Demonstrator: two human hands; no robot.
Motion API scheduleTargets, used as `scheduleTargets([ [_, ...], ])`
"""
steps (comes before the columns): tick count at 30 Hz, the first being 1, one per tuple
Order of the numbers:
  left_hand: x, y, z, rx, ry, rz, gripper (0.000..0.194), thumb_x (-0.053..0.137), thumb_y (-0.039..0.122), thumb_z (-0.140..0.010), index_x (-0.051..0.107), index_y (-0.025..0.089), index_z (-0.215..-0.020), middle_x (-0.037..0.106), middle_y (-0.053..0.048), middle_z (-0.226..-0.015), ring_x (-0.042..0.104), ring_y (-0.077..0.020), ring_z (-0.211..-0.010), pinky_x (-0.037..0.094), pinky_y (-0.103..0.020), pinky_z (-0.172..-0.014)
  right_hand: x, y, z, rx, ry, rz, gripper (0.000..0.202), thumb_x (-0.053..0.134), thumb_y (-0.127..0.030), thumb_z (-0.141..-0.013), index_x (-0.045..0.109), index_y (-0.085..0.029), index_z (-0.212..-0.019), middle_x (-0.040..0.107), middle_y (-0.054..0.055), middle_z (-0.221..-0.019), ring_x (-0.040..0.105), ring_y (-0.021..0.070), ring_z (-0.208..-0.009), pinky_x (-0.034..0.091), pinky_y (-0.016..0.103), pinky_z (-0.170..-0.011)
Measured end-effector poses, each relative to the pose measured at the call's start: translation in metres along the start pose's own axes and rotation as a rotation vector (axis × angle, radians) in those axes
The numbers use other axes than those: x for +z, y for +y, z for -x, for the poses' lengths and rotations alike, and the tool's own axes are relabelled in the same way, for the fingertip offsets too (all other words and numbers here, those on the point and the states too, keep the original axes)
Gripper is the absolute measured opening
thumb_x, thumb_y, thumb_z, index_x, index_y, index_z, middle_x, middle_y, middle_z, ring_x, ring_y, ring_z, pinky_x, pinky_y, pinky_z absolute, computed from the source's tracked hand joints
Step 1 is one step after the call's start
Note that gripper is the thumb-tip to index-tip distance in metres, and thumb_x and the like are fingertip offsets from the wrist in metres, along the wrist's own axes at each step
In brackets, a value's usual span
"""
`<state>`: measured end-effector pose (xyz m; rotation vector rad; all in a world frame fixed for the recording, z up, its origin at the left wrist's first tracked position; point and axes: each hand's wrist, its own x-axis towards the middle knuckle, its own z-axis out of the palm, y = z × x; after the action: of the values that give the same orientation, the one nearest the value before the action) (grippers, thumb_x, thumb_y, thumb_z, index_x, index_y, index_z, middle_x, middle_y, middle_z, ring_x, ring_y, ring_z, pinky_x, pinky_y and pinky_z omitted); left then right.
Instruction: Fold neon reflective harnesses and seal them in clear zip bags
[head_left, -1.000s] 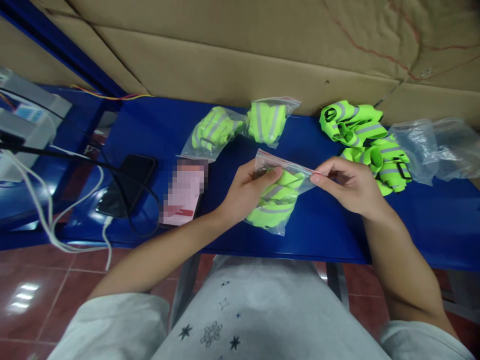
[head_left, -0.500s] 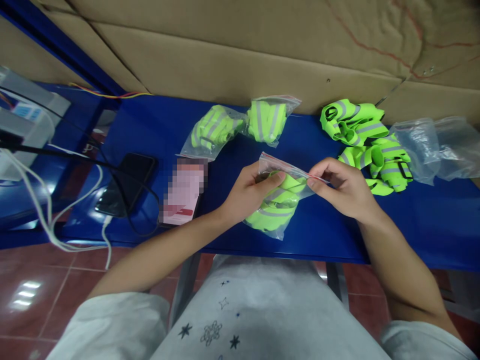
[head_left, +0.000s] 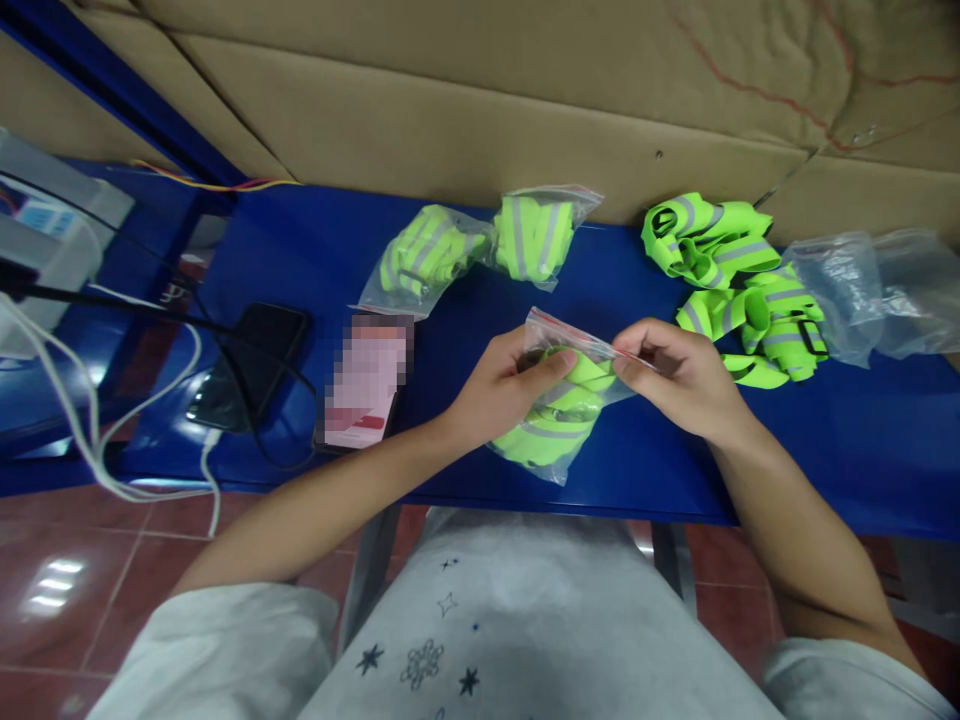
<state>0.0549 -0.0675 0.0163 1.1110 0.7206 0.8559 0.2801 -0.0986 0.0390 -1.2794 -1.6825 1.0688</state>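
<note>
Between my hands is a clear zip-lock bag [head_left: 553,470] with a folded neon-green reflective strap [head_left: 551,440] inside it. My left hand [head_left: 506,385] is closed on the bag's left side, its thumb lying over the front of the plastic. At the right end of the red-lined seal, my right hand [head_left: 675,375] pinches the bag's top edge between thumb and fingers. Loose neon-green straps [head_left: 709,240] with grey stripes and a black buckle lie just beyond my right hand.
Two filled bags, a left one [head_left: 431,255] and a right one [head_left: 534,238], lie at the back of the blue table [head_left: 465,330]. Clear plastic bags [head_left: 840,300] lie far right. A lit phone [head_left: 364,385], a dark phone [head_left: 251,365] and white cables [head_left: 97,440] are on the left.
Both hands keep their hold on the zip-lock bag. Only a very slight shift of the bag and hands shows, along with a small movement of the view.
</note>
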Motion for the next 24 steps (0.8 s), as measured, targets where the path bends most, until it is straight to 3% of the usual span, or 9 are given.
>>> scheduleTargets([
  [5, 0.001, 0.000, -0.001, -0.005, 0.004, 0.002, 0.032, 0.083, 0.043, -0.085, 0.078, 0.017, -0.102, 0.074, -0.005, -0.091, 0.064, -0.0158, -0.079, 0.051, -0.029, -0.073, 0.003, 0.003, 0.001, 0.000, 0.068, 0.013, 0.012, 0.073, -0.027, -0.093, 0.068, -0.021, -0.083, 0.062, -0.001, -0.071, 0.053, 0.0100, -0.061, 0.040, 0.023, -0.055],
  [10, 0.002, 0.000, 0.000, -0.028, -0.003, -0.030, 0.035, 0.083, 0.048, -0.084, 0.078, 0.018, -0.102, 0.072, -0.004, -0.085, 0.061, -0.0155, -0.072, 0.051, -0.030, -0.068, 0.004, 0.001, 0.004, -0.032, 0.092, 0.097, 0.017, 0.072, -0.030, -0.093, 0.066, -0.021, -0.080, 0.059, -0.001, -0.068, 0.050, 0.0110, -0.059, 0.039, 0.026, -0.054],
  [17, 0.002, -0.003, 0.000, -0.041, 0.040, -0.026, 0.037, 0.084, 0.050, -0.083, 0.077, 0.018, -0.101, 0.071, -0.003, -0.085, 0.060, -0.0148, -0.072, 0.050, -0.029, -0.068, 0.003, -0.006, 0.002, -0.080, 0.084, 0.259, 0.012, 0.070, -0.034, -0.093, 0.066, -0.024, -0.088, 0.065, 0.001, -0.076, 0.058, 0.0152, -0.070, 0.046, 0.030, -0.065],
  [24, 0.003, -0.004, 0.000, -0.021, 0.024, -0.036, 0.036, 0.082, 0.049, -0.084, 0.075, 0.017, -0.098, 0.066, -0.001, -0.082, 0.055, -0.0120, -0.068, 0.045, -0.025, -0.061, 0.005, 0.005, 0.003, -0.058, 0.067, 0.165, 0.013, 0.070, -0.031, -0.095, 0.065, -0.023, -0.086, 0.062, 0.000, -0.076, 0.054, 0.0133, -0.068, 0.042, 0.029, -0.063],
])
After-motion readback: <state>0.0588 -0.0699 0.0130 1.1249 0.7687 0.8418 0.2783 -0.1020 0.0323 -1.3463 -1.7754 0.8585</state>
